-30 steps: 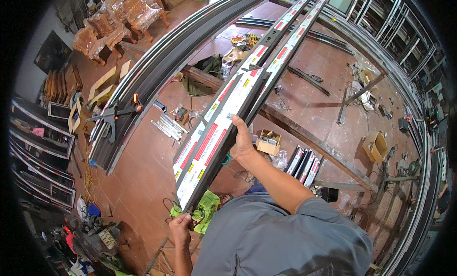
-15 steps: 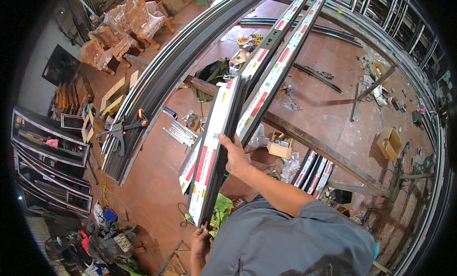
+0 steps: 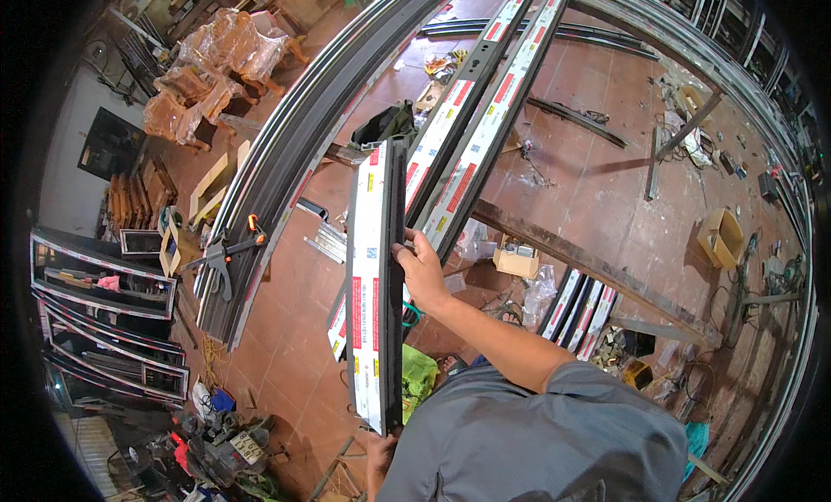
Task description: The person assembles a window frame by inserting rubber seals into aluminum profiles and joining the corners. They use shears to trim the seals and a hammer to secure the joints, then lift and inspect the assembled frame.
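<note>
A short dark metal profile (image 3: 367,281), with white and red protective film on its face, is held between my two hands. My right hand (image 3: 421,273) grips its right edge about midway along, fingers curled on the dark side. At its lower end my left hand (image 3: 379,453) is closed on it, partly hidden by the profile and my shirt. Just beyond lie two long film-covered profiles (image 3: 500,99), side by side, running away from me; the left one has cut-outs in its face. Another film-covered end (image 3: 338,331) shows behind the short profile.
A stack of long dark profiles (image 3: 294,151) lies to the left, with a clamp (image 3: 227,258) on its near end. A steel beam (image 3: 589,264) crosses under the long profiles. Cardboard boxes (image 3: 720,244), a motorbike (image 3: 229,450) and wrapped wooden chairs (image 3: 186,104) stand around.
The short profile has turned from slanting up and right to nearly straight away from me, its far end swinging left. Both hands keep hold; my left hand has moved slightly right and nearer.
</note>
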`<state>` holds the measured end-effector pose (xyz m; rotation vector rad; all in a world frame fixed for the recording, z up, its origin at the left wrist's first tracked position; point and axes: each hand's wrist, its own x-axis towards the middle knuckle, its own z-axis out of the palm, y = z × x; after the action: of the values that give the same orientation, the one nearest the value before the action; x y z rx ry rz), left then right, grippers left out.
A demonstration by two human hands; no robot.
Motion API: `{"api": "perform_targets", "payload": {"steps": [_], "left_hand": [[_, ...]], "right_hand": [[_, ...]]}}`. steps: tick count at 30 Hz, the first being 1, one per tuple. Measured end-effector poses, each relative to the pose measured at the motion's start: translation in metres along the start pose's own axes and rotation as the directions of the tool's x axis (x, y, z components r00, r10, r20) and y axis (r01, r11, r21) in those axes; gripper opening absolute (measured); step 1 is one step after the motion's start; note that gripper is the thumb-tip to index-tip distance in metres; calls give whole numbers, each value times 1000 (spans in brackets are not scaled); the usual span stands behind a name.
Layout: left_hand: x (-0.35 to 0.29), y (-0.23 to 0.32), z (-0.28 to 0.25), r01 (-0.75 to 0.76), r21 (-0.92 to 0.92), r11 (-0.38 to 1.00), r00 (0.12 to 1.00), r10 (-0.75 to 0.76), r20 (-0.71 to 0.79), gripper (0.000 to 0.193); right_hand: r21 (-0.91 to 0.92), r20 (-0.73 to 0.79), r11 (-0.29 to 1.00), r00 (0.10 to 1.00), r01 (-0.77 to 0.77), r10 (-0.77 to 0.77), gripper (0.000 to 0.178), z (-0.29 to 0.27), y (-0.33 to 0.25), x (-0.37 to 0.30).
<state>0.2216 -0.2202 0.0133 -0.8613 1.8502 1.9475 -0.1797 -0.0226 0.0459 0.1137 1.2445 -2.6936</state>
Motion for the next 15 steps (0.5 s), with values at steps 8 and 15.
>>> {"api": "perform_targets", "payload": {"steps": [8, 15], "left_hand": [[1, 86, 56, -100, -231, 968, 991, 77, -108, 37], [15, 107, 52, 58, -258, 964, 984, -11, 179, 60]], "right_hand": [[-816, -45, 578, 995, 13, -85, 35, -25, -32, 38], [-939, -63, 344, 992, -20, -114, 37, -49, -47, 41]]}}
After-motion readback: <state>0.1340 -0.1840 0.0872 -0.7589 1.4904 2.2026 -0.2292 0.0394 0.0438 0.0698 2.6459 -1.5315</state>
